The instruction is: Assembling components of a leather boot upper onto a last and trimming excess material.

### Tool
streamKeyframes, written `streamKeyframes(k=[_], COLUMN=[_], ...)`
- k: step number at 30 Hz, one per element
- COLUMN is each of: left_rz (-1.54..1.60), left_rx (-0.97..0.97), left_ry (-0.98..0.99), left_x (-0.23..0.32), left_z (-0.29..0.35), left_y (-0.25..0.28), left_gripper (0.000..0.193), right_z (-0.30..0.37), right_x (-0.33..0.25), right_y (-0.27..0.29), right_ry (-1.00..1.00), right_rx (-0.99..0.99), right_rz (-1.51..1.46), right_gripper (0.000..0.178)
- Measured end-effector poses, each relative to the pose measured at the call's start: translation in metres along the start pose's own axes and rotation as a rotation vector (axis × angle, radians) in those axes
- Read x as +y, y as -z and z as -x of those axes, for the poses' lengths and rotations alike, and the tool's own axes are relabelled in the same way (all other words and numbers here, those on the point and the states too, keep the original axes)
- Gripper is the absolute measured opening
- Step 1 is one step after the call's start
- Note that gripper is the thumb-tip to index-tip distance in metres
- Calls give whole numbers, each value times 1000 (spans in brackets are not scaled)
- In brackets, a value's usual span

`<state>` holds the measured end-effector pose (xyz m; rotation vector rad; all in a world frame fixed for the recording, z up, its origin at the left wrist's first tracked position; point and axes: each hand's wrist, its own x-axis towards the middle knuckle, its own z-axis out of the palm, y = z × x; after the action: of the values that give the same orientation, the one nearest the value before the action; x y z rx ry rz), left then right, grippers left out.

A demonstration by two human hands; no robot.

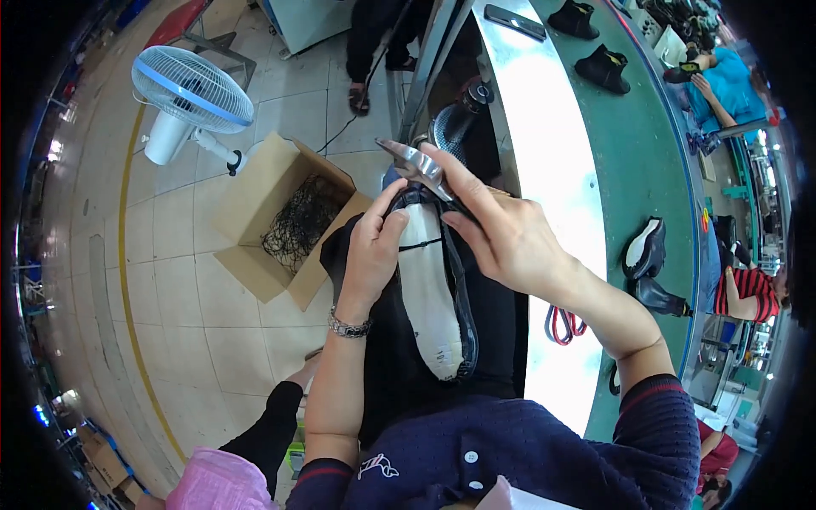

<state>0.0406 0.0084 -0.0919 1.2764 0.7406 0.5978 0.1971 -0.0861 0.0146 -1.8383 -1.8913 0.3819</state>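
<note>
A black shoe upper (466, 316) on a white last (427, 289) rests sole-up on my lap, toe pointing away from me. My left hand (371, 255) grips the upper's left edge near the toe, thumb on the white insole. My right hand (497, 229) holds metal pincers (414, 161) whose jaws sit at the toe end of the shoe. A thin black cord crosses the insole between both hands.
An open cardboard box (285, 217) with black netting stands on the tiled floor to the left, beside a white fan (189, 93). A green conveyor belt (654, 170) on the right carries black shoes (643, 251). Other people work beyond it, and another stands at the top.
</note>
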Motion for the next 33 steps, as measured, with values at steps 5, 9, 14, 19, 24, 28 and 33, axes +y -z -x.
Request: streamKeyframes(k=[5,9,14,19,24,28,33], left_rz=[117,-115,-670,-1053,-950,-1023,-992], left_rx=[-49,14,123,-8,-160,-158,-573], left_ry=[24,-228,-557,-970,-983,-792,-374], left_x=[-3,10,4,15,10,15,46], left_z=[8,28,46,45,20,-12,-73], left_y=[6,-3,-7,-39,-81,-110,-89], left_gripper=[62,82,79,58,31,41,40], right_z=[8,39,79,142,178,245,289], right_x=[18,49,139,190,157,130,103], right_y=[-12,-2,-17,-41,-45,-60,-80], right_ry=[-203,-570,-947,-830,-722,-834,-982], right_rx=[-230,25,29,91,429,502,462], right_rz=[-91,-227,209,490,262,370,289], right_gripper=[65,61,61,62,46,42,41])
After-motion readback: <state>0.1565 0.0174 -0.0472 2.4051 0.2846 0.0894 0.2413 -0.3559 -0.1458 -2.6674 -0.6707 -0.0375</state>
